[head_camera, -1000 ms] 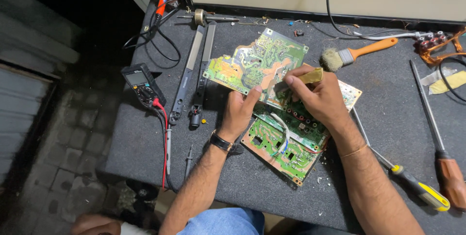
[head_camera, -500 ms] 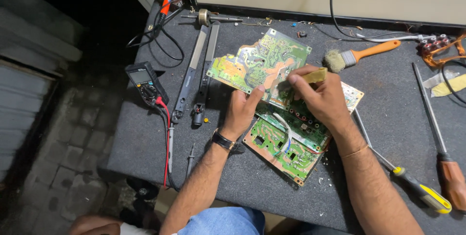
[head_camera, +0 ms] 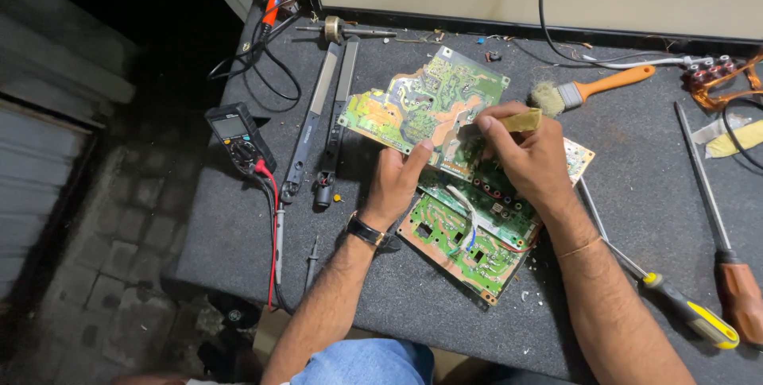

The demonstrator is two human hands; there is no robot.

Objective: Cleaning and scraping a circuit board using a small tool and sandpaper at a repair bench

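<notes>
My left hand (head_camera: 395, 184) pinches the near edge of the upper circuit board (head_camera: 421, 107), tilting it up over a second green board (head_camera: 469, 238) on the grey mat (head_camera: 636, 194). My right hand (head_camera: 528, 158) is closed around a small yellowish brush (head_camera: 520, 121) pressed to the board. The board looks light, stiff and fragile, so I judge it best held by its edges; its solder side is green with tan patches. A multimeter (head_camera: 234, 132) lies to the left.

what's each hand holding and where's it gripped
Left hand pinches the near edge of the tilted green circuit board. Right hand grips a small yellowish brush by its handle, fingers wrapped.
</notes>
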